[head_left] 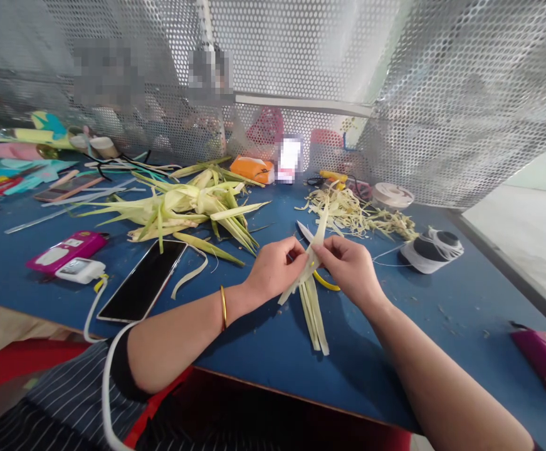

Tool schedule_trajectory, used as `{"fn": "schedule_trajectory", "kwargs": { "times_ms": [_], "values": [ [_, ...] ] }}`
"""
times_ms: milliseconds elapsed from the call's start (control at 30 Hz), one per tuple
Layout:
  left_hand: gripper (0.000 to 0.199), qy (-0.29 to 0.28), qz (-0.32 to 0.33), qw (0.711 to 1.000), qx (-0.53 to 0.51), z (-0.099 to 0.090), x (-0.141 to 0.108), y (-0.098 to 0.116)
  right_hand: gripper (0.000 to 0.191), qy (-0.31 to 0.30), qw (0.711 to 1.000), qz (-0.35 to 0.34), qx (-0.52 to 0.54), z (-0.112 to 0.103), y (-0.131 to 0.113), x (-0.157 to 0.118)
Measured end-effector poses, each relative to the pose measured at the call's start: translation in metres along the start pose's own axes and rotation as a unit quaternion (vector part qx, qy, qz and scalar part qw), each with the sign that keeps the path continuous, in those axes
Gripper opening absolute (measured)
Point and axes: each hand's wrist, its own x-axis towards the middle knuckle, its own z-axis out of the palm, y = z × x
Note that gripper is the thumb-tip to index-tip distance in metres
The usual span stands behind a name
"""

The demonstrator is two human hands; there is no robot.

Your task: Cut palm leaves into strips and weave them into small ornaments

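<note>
Pale corn husk strips hang between my two hands above the blue table, crossing one another and fanning out downward. My left hand pinches the crossing strips from the left, thumb and fingers closed. From the right, my right hand grips the same strips close to the crossing, its fingertips pressed together. Under the strips lie scissors with yellow handles; one blade points up and away, and the rest is covered by the husk and my hands.
A heap of green corn husks lies left of centre, shredded husk beyond my right hand. A thread spool stands right. Phone, white cable and magenta power strip sit left. Perforated metal mesh bounds the back.
</note>
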Motion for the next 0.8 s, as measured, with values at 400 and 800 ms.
{"fn": "schedule_trajectory", "kwargs": {
  "times_ms": [400, 800],
  "values": [
    [0.011, 0.008, -0.004, 1.000, 0.000, -0.002, 0.002, -0.003, 0.030, -0.106, 0.988, 0.053, 0.098, 0.003, 0.004, 0.002],
    [0.014, 0.033, -0.024, 0.999, 0.033, -0.011, 0.013, -0.016, 0.028, -0.345, 0.879, 0.080, 0.318, -0.037, -0.027, -0.006]
  ]
}}
